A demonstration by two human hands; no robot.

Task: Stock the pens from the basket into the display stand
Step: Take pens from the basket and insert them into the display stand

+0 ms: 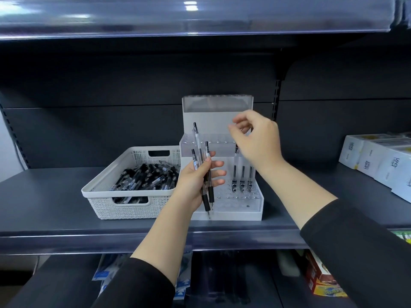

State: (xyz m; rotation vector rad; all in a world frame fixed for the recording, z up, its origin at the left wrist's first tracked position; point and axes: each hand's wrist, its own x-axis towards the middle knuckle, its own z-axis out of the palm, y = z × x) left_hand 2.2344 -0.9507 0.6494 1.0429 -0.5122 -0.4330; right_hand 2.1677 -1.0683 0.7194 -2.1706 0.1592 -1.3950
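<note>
Head view: the left hand (195, 176) grips a small bunch of pens (203, 172) in front of the display stand (235, 210), which sits mid-shelf beside the basket (104, 194) of loose pens. The right hand (255, 138) hovers over the stand's middle tier, fingers (235, 130) loosely curled, holding nothing. Three pens already stand at the stand's right. Next, I judge, a pen passes across to a free hole; the shelf (44, 210) front offers room.

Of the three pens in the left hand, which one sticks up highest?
The clear-barrelled pen in the middle of the left hand's bunch; its black cap tops the other two.
</note>
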